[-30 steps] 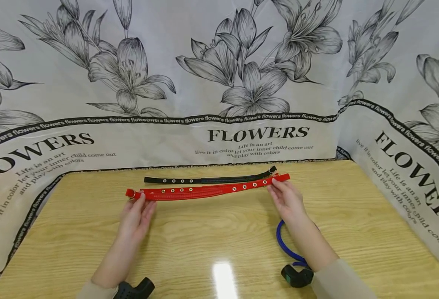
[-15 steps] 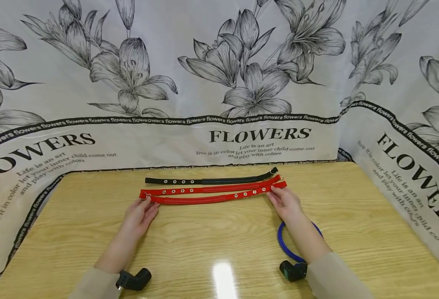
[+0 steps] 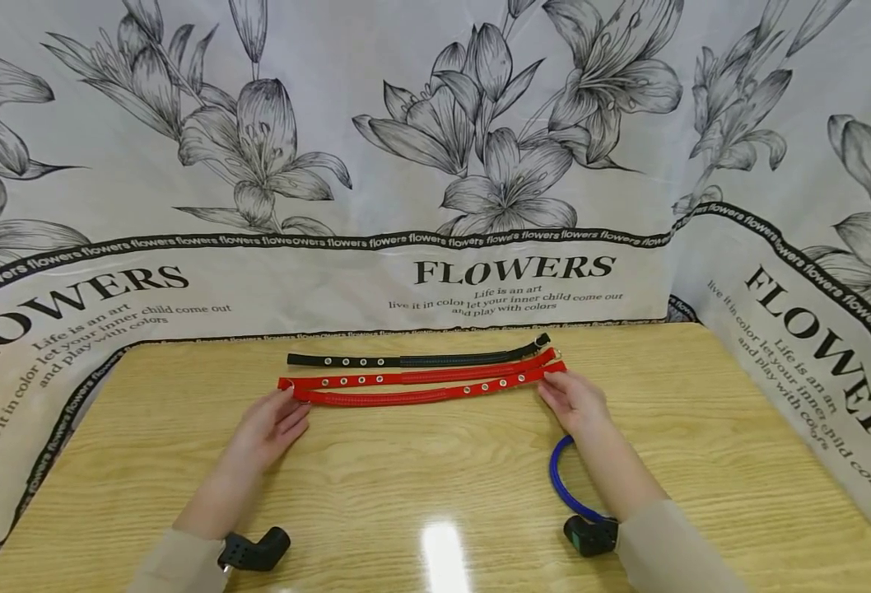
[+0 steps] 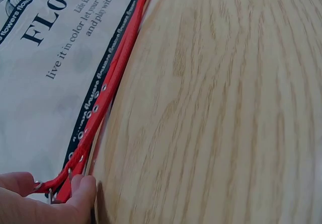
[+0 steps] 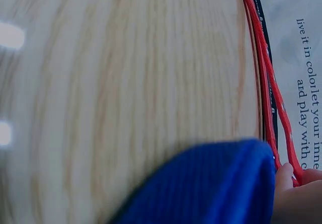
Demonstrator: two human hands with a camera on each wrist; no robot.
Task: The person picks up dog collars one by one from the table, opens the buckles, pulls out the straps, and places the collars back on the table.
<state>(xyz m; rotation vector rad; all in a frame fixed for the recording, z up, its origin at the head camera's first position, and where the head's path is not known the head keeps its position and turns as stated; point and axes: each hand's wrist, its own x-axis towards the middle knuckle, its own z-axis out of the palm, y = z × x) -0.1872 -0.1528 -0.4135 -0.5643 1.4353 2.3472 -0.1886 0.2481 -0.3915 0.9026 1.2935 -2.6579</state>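
Between both hands a red collar (image 3: 384, 399) with a padded middle and metal eyelets is stretched lengthwise. My left hand (image 3: 267, 427) pinches its left end, where metal rings show in the left wrist view near the thumb and fingers (image 4: 83, 191). At the other end, my right hand (image 3: 575, 403) pinches the eyelet end between thumb and fingers. Just behind it, a second red collar (image 3: 443, 375) lies on the table, its ends overlapped by the held one in the head view. Farther back lies a black collar (image 3: 450, 359) with eyelets on its left part.
The wooden table (image 3: 406, 486) ends at a flower-printed cloth (image 3: 317, 284) just behind the collars. A blue loop (image 3: 563, 482) shows by the right forearm and fills the lower part of the right wrist view. Black camera mounts sit on both wrists.
The held red collar has come down toward me and to the right at its left end, uncovering the second red collar behind it. Lately both hands have barely moved.
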